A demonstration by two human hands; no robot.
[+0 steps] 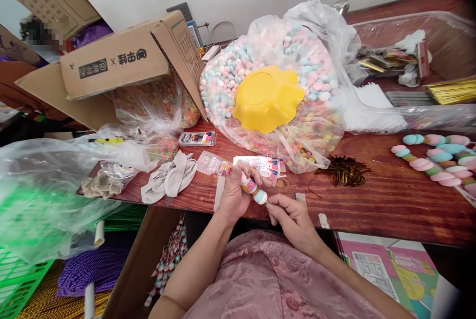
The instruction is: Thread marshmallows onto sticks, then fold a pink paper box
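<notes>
The candy skewer (254, 190) sits in my left hand (234, 195), at the near edge of the tabletop (390, 195), its pink, white and blue pieces poking out toward my right. My left fingers (248, 172) are curled closed around it, gripping the upper part. My right hand (293, 220) is just beside its lower end, fingers pinched together at the tip, though I cannot tell whether they hold the stick itself. Behind my hands lie some printed wrappers (260, 164), and beyond them a big clear bag of pastel candies (316, 66) with a yellow bowl (268, 96) resting on it. Finished skewers (439, 158) lie well apart, far right.
</notes>
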